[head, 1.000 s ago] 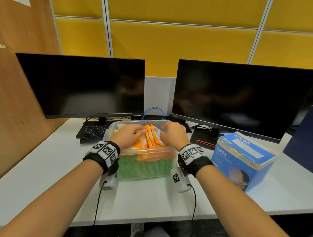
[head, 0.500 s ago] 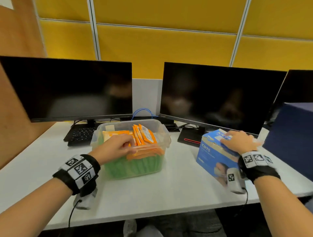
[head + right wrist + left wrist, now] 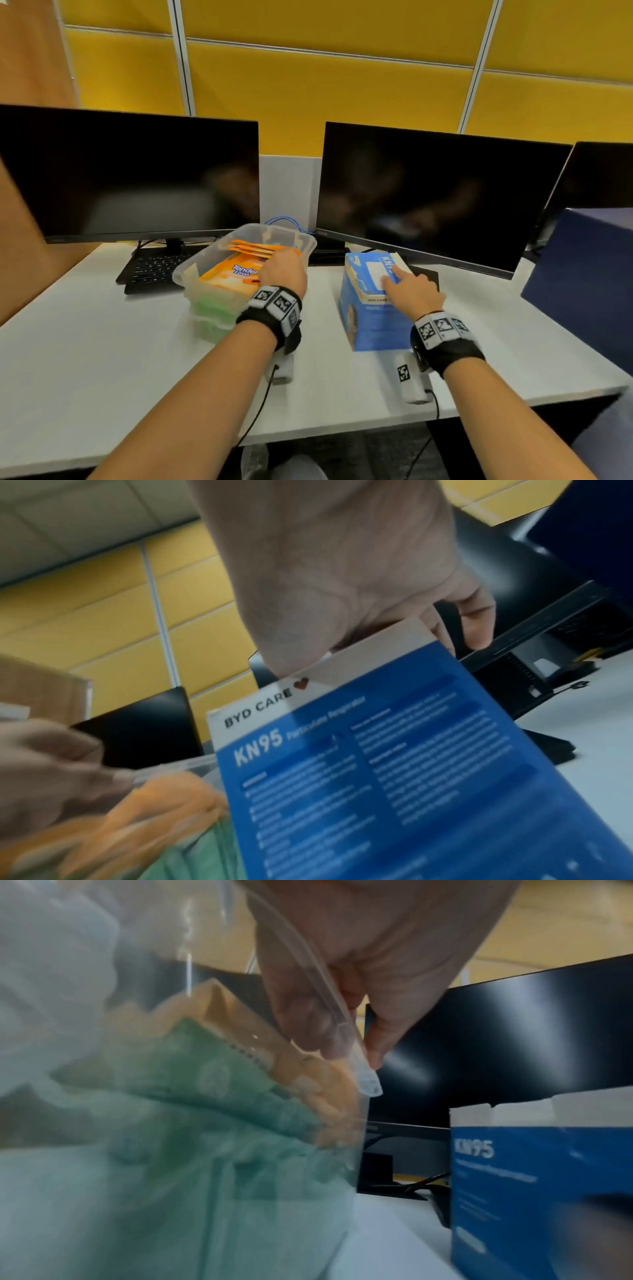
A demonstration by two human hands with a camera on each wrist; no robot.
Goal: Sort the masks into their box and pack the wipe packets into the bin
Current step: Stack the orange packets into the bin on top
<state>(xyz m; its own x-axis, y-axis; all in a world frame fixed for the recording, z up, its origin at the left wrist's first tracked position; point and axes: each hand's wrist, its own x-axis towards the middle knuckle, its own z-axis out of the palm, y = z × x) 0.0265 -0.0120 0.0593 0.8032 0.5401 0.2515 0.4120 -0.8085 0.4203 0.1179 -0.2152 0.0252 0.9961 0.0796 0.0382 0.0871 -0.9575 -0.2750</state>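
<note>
A clear plastic bin (image 3: 186, 274) stands mid-desk holding orange wipe packets (image 3: 233, 274) over green wipe packets (image 3: 209, 305). My left hand (image 3: 284, 270) grips the bin's right rim; in the left wrist view its fingers (image 3: 308, 1020) lie inside the rim (image 3: 363, 1080) and the thumb outside. Just right of the bin stands the blue KN95 mask box (image 3: 370, 318). My right hand (image 3: 411, 291) lies on the box's top, fingers curled over its far edge (image 3: 476, 615). No loose masks are in view.
Two dark monitors (image 3: 137, 171) (image 3: 438, 195) stand close behind the bin and box, with a black keyboard (image 3: 154, 267) under the left one. A dark blue panel (image 3: 582, 281) rises at the right. The white desk's front edge (image 3: 342, 428) is near me.
My right hand left the bin, took the mask box at the right and brought it left, next to the bin. My left hand shifted from the packets to the bin's right rim.
</note>
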